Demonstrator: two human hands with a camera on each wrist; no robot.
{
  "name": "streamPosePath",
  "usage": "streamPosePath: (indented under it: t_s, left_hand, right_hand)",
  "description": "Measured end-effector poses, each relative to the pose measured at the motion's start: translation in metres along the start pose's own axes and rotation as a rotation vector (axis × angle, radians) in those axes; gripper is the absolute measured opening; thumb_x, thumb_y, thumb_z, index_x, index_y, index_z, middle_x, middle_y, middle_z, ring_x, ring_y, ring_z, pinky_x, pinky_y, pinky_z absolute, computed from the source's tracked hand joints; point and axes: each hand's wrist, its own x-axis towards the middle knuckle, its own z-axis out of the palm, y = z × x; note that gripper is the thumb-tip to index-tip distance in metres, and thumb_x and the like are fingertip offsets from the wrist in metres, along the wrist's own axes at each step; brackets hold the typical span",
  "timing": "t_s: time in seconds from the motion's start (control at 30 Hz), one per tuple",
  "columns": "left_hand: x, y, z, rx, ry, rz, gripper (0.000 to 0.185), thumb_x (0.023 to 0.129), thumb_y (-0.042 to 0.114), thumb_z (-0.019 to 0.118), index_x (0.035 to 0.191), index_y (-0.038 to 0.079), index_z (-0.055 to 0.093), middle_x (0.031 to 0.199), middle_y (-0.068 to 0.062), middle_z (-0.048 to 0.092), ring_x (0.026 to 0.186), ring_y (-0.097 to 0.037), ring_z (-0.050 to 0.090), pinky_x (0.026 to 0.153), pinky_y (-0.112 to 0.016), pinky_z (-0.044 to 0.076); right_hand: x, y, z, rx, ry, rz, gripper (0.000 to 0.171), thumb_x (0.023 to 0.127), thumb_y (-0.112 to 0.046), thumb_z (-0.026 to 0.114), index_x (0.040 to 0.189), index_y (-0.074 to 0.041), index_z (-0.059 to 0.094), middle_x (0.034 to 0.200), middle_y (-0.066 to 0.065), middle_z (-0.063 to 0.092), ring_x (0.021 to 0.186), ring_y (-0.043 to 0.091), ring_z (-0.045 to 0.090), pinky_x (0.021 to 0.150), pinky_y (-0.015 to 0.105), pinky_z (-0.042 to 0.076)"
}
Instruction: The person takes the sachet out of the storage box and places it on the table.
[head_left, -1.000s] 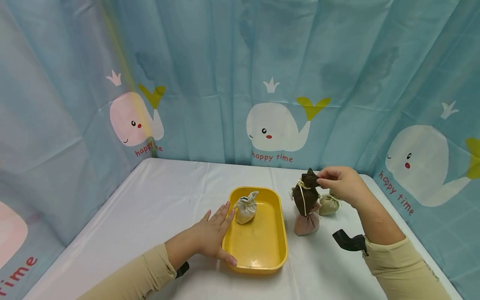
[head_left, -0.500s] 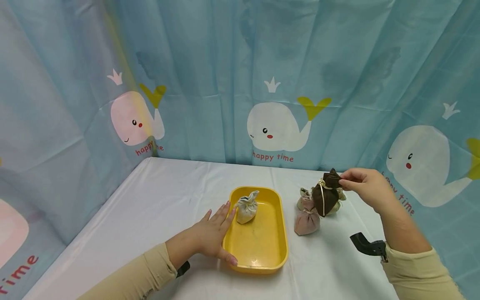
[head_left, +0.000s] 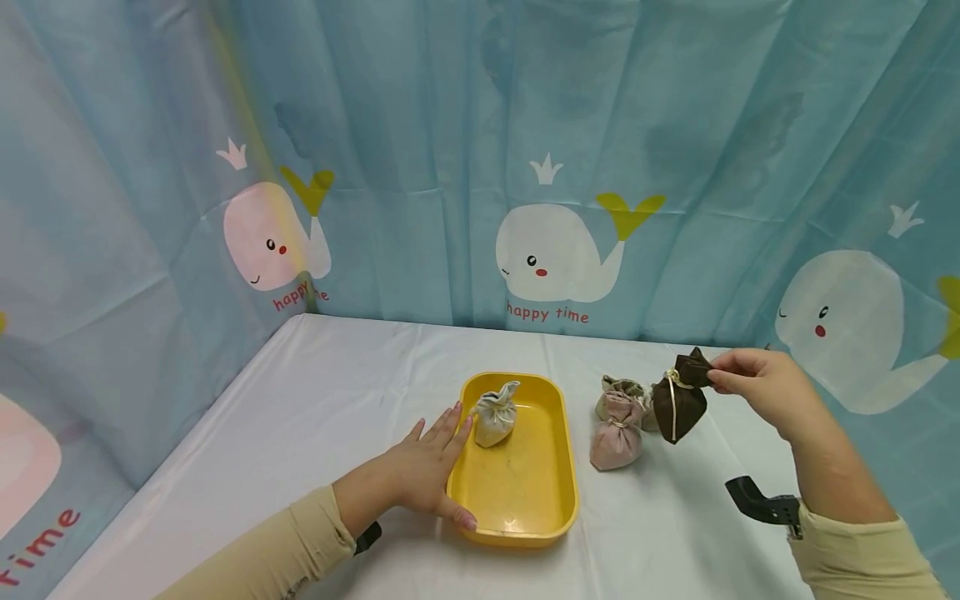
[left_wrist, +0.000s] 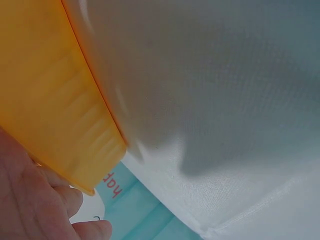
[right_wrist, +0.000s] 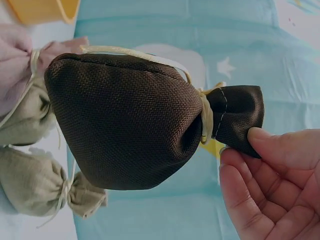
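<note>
My right hand (head_left: pixel 768 390) pinches the gathered neck of a dark brown drawstring pouch (head_left: pixel 678 408) between thumb and fingers. The pouch hangs tilted, its pale cord dangling, and fills the middle of the right wrist view. My left hand (head_left: pixel 427 468) rests with spread fingers on the left rim of a yellow tray (head_left: pixel 517 508). Inside the tray, near that hand's fingertips, stands a pale grey pouch (head_left: pixel 495 419). Left of the brown pouch is a pink pouch (head_left: pixel 616 446), with a green pouch (head_left: pixel 611 387) partly hidden behind it.
A second greenish pouch (right_wrist: pixel 32 182) shows in the right wrist view. White cloth (head_left: pixel 360 375) covers the table. A blue curtain (head_left: pixel 420 250) with printed whales hangs along the back and sides. A black wrist strap piece (head_left: pixel 757 500) juts from the right sleeve.
My right hand has moved right with the brown pouch, from above the pink pouch to the right side of the group, uncovering the pouches behind. The left hand and tray have stayed put.
</note>
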Motion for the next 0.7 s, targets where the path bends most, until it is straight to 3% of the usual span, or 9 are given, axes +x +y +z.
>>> streamPosePath:
  t_s: [0.3, 0.7]
  left_hand:
    - [0.001, 0.0, 0.001, 0.01, 0.001, -0.005, 0.132, 0.052, 0.089, 0.045, 0.148, 0.009, 0.0, 0.152, -0.013, -0.013, 0.14, -0.026, -0.005, 0.107, -0.055, 0.007]
    - [0.001, 0.0, 0.0, 0.009, 0.0, -0.006, 0.132, 0.053, 0.089, 0.046, 0.148, 0.009, 0.001, 0.152, -0.013, -0.012, 0.14, -0.026, -0.004, 0.107, -0.055, 0.008]
  right_hand:
    - [-0.001, 0.015, 0.007, -0.016, -0.013, 0.059, 0.036, 0.091, -0.029, 0.057, 0.105, 0.003, 0.063, 0.096, 0.014, 0.067, 0.076, 0.0, 0.06, 0.078, 0.054, 0.044]
    - [0.0, 0.025, 0.024, -0.002, -0.05, 0.123, 0.029, 0.09, -0.022, 0.058, 0.102, 0.004, 0.063, 0.09, 0.009, 0.066, 0.078, 0.016, 0.064, 0.076, 0.048, 0.049]
